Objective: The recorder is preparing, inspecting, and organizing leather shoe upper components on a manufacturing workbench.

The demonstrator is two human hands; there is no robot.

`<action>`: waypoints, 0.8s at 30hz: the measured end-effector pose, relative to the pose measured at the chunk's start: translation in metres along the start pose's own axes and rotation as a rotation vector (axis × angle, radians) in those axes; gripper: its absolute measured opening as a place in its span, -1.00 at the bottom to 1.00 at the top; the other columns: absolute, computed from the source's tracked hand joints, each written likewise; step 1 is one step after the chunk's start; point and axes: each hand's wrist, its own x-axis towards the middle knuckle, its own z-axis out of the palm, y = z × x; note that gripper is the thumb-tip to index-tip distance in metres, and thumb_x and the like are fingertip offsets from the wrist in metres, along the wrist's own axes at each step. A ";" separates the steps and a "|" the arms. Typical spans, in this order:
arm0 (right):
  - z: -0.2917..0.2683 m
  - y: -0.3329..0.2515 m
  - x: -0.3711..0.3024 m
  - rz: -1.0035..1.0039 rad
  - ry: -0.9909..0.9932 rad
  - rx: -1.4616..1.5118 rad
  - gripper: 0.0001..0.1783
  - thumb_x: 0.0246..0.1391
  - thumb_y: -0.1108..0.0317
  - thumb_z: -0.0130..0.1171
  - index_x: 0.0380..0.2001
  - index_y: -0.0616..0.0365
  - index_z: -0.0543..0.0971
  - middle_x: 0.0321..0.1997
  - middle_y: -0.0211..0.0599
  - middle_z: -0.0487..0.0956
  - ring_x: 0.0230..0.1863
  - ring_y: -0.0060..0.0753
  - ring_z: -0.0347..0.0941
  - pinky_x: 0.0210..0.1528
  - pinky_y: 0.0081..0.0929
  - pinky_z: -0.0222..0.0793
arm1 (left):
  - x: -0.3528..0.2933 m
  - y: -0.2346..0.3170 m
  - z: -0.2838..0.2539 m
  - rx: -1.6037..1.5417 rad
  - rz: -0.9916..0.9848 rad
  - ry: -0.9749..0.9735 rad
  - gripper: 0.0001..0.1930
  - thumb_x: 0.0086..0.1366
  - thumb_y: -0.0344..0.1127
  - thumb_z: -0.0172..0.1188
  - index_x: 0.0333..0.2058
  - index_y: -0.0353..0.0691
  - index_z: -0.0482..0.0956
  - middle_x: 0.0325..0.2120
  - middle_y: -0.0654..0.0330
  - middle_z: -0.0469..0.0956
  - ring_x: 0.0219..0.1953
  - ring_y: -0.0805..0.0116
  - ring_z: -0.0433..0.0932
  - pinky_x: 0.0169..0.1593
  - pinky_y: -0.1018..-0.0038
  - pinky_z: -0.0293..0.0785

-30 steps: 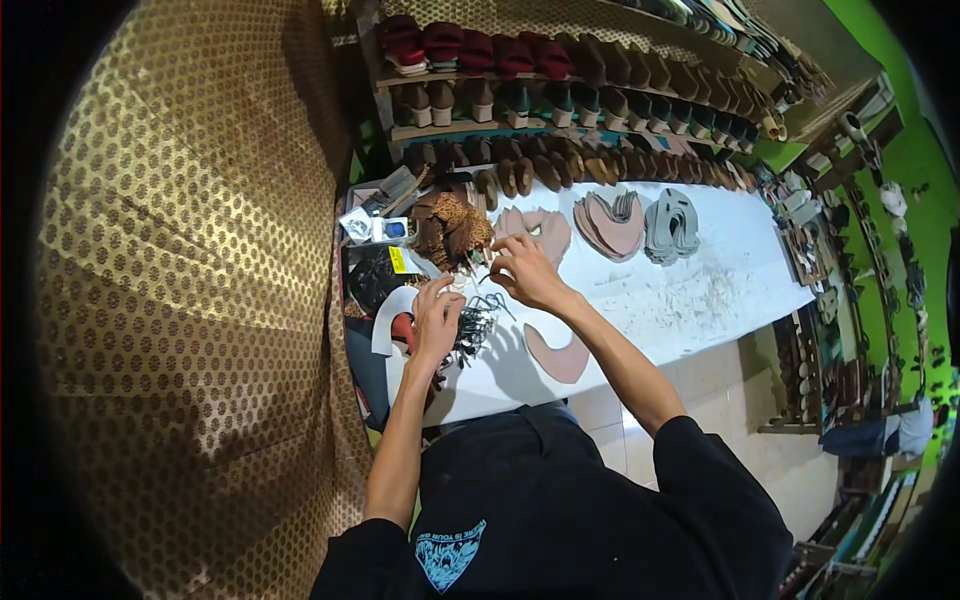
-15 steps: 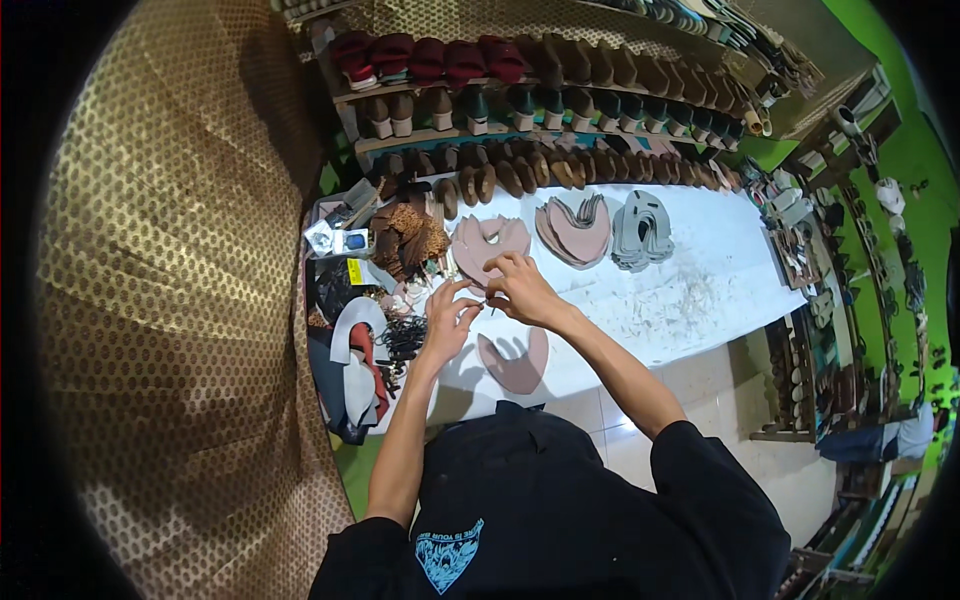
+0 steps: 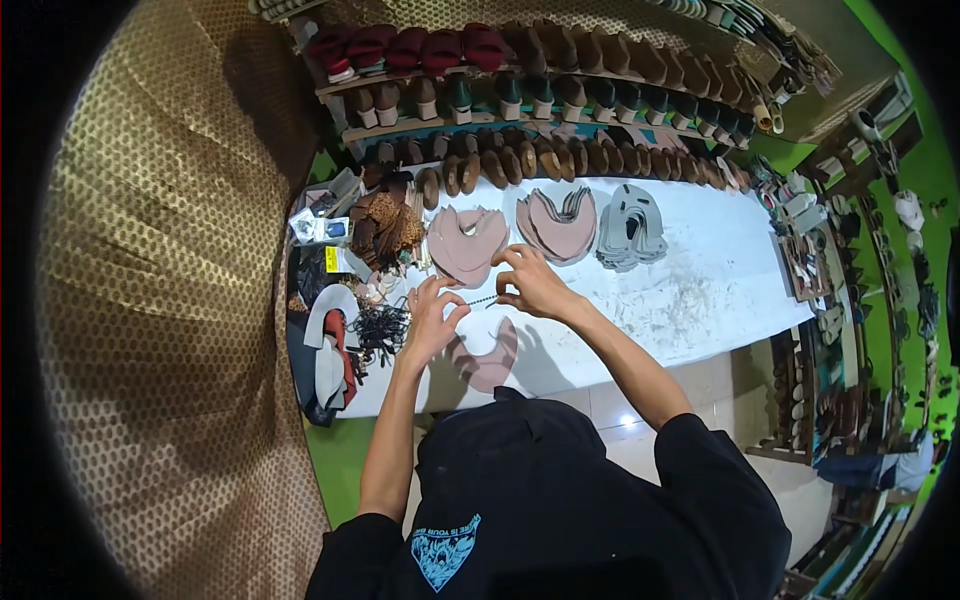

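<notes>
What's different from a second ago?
Left hand and right hand moved right, away from the black cords, toward the lone pink piece; a dark strip now stretches between them. Grey stack and pink stack beside it stayed put.

A wide fisheye camera on the person's head looks down and forward, past the black shirt across the bottom of the frame, to the left hand and right hand near the centre. It sits fairly near, above them, yet takes in the table through the middle, the shelves along the top, the curtain down the left and the green wall at the far right. Straight edges bow toward the round, black rim.
</notes>
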 end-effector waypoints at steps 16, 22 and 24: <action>0.007 0.046 -0.057 0.033 0.010 -0.245 -0.76 -0.13 0.21 0.47 -0.43 0.10 0.68 0.13 -0.25 0.49 0.30 0.00 0.25 0.30 0.06 0.15 | 0.028 0.068 0.010 0.170 0.032 -0.035 -0.92 0.15 -0.44 0.32 -0.35 -0.12 0.67 0.10 0.21 0.45 0.29 -0.02 0.23 0.36 -0.15 -0.09; 0.044 0.026 -0.058 0.086 0.194 -0.100 -0.69 -0.05 0.21 0.41 -0.24 0.13 0.69 0.17 -0.17 0.44 0.33 0.05 0.20 0.29 0.09 0.14 | 0.033 0.074 0.026 0.396 0.192 -0.104 -0.94 0.09 -0.48 0.30 -0.46 -0.17 0.69 0.10 0.12 0.45 0.33 -0.11 0.20 0.37 -0.32 -0.19; 0.059 0.010 -0.052 0.116 0.295 0.197 -0.70 0.00 0.27 0.38 -0.20 0.17 0.68 0.22 -0.15 0.43 0.35 0.08 0.17 0.32 0.04 0.13 | 0.034 0.076 0.026 0.393 0.206 -0.104 -0.94 0.07 -0.48 0.29 -0.47 -0.17 0.70 0.10 0.12 0.46 0.32 -0.11 0.21 0.38 -0.33 -0.22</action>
